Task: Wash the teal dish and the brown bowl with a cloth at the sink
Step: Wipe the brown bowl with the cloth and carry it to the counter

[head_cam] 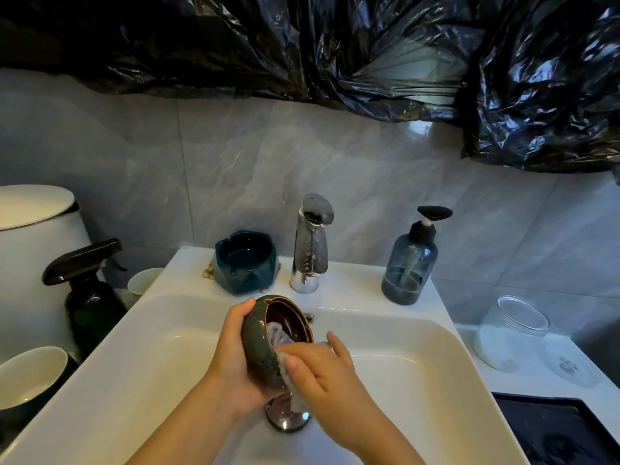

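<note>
My left hand (231,357) grips the brown bowl (260,350) by its speckled outside, tilted on its side over the white sink (134,364). The bowl's glossy brown inside faces right. My right hand (322,370) presses a pale cloth (278,333) into the bowl and over its lower rim; part of the cloth hangs below my fingers. The teal dish (245,261) stands upright on the sink's back ledge, left of the chrome tap (310,243), apart from both hands.
A chrome drain plug (285,419) sits under the bowl. A dark soap pump bottle (411,260) stands right of the tap. At the left are a spray bottle (89,297), a paper cup (144,280) and a white bowl (32,377). A clear jar (510,333) is at the right.
</note>
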The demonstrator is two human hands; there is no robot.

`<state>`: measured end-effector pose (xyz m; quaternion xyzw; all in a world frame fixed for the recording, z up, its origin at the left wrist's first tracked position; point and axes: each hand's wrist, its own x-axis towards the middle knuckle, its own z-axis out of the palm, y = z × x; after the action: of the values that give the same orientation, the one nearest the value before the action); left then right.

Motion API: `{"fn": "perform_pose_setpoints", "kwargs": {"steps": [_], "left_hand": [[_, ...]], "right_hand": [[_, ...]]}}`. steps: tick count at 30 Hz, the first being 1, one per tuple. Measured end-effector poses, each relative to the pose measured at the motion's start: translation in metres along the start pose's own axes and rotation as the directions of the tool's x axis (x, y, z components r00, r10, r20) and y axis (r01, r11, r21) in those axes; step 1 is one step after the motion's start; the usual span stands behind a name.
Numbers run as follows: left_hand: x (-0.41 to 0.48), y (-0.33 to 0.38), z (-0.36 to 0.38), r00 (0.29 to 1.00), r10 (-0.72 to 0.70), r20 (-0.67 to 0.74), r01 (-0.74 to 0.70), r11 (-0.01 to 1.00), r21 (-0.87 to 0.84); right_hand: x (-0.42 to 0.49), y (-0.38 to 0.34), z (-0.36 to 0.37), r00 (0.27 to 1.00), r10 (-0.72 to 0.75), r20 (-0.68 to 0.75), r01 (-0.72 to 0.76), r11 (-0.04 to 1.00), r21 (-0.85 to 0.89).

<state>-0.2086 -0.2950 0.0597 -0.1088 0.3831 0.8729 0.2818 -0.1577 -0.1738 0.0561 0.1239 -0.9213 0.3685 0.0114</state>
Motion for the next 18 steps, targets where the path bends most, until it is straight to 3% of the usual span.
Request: {"fn": "perform_pose_setpoints", "kwargs": {"steps": [3, 6, 9, 11, 12, 14, 16, 18], "left_hand": [[0.004, -0.005, -0.002, 1.0, 0.012, 0.003, -0.012, 1.0, 0.014], [0.004, -0.017, 0.005, 0.994, 0.105, -0.005, -0.104, 0.986, 0.129], [0.009, -0.028, 0.007, 0.969, 0.244, 0.035, -0.242, 0.919, 0.312], [0.011, -0.032, 0.008, 0.943, 0.315, 0.11, -0.328, 0.811, 0.485], [0.009, -0.033, 0.01, 0.933, 0.319, 0.164, -0.356, 0.765, 0.537], [0.003, -0.031, 0.022, 0.941, 0.28, 0.193, -0.339, 0.745, 0.574], [0.002, -0.03, 0.01, 0.949, 0.216, 0.229, -0.308, 0.787, 0.535], [0.004, -0.025, 0.013, 0.993, -0.007, 0.122, -0.049, 0.89, 0.453]], "right_hand": [[0.005, -0.003, 0.012, 0.991, -0.043, -0.128, 0.053, 0.996, 0.075], [0.006, -0.013, 0.018, 0.969, 0.168, -0.183, -0.081, 0.91, 0.406], [0.012, -0.021, 0.019, 0.892, 0.438, -0.109, -0.206, 0.611, 0.765], [0.015, -0.027, 0.01, 0.843, 0.536, -0.043, -0.193, 0.377, 0.906], [0.015, -0.027, 0.004, 0.822, 0.568, -0.037, -0.191, 0.337, 0.922], [0.015, -0.019, -0.004, 0.799, 0.596, -0.081, -0.208, 0.401, 0.892], [0.011, -0.012, -0.01, 0.802, 0.582, -0.134, -0.234, 0.513, 0.826], [0.007, -0.011, -0.013, 0.842, 0.508, -0.18, -0.242, 0.655, 0.716]]}}
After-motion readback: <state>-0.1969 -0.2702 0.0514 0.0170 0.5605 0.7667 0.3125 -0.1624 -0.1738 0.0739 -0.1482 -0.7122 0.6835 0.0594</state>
